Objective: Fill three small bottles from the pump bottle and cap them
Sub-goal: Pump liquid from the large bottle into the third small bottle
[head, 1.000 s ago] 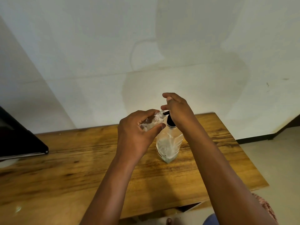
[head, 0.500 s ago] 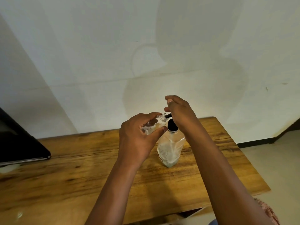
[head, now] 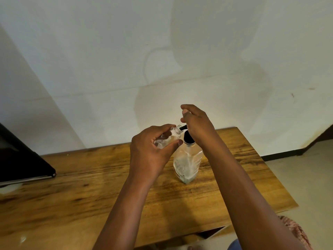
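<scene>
A: Where is the pump bottle [head: 186,163]?

B: It stands upright on the wooden desk [head: 72,186], near the far right part. It is see-through, with a little bit of stuff at the bottom.

A: What is on top of it?

B: A black pump [head: 188,138]. Its thin black spout [head: 183,127] sticks out to the left.

A: What does the right hand [head: 197,123] do?

B: It sits on top of the pump and covers the head of it. The fingers [head: 187,107] are bent and reach out past the pump. I cannot tell if they grip anything or only rest there.

A: And the left hand [head: 149,150]?

B: It holds a small bottle [head: 168,138]. The fingers are curled over it and the thumb [head: 173,144] is under it. The hand is just left of the pump bottle, up off the desk.

A: How is the small bottle held?

B: It is tilted. Its open mouth [head: 178,127] points up and to the right, right at the tip of the spout. They look like they touch, but it is too small to be sure.

A: Does it have a cap?

B: No, the mouth is open.

A: What else is there?

B: A flat black thing [head: 21,159] lies at the left end of the desk. A pale wall [head: 108,51] is behind, with a shadow on it. Some pink cloth [head: 295,230] shows at the bottom right.
</scene>
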